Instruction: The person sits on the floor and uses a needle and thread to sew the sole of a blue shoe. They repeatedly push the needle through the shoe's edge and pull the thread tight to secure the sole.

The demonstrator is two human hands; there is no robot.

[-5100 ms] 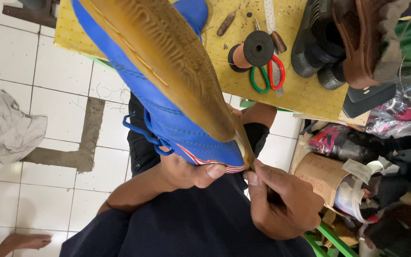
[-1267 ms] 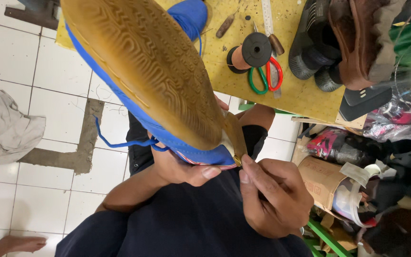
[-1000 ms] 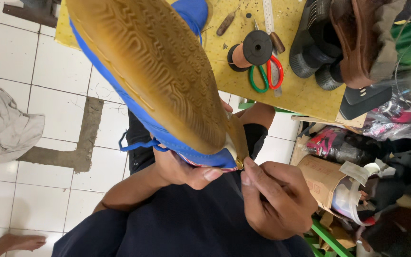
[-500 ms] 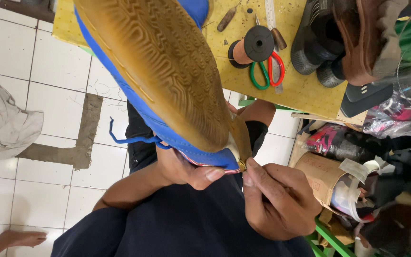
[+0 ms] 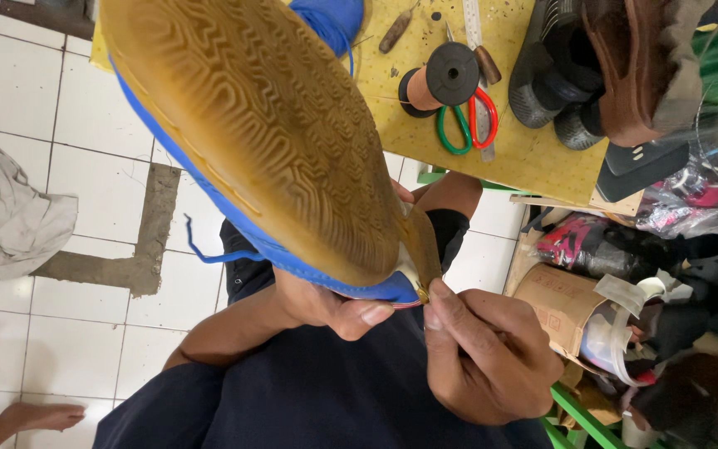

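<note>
Stitching the sole at the shoe's end

My right hand (image 5: 488, 353) is pinched shut on something too small to make out, at the edge of the shoe (image 5: 268, 141), which my left hand (image 5: 326, 303) grips from beneath, sole up, over my lap. A stitch line already runs along the sole's left edge; this end looks unfinished. Beyond: yellow board (image 5: 533, 150) with spool (image 5: 434, 79) and scissors (image 5: 467, 125), white tile floor (image 5: 85, 158), grey rag (image 5: 14, 220).

Shoe (image 5: 292, 166): tan gum sole, wavy ridged tread, blue upper and lace. Bench (image 5: 525, 158): yellow, dotted with small holes. Scissors (image 5: 467, 125): one green handle, one red. Spool (image 5: 438, 79): black. Floor (image 5: 85, 333): white tiles. Rag (image 5: 10, 224): grey.
</note>
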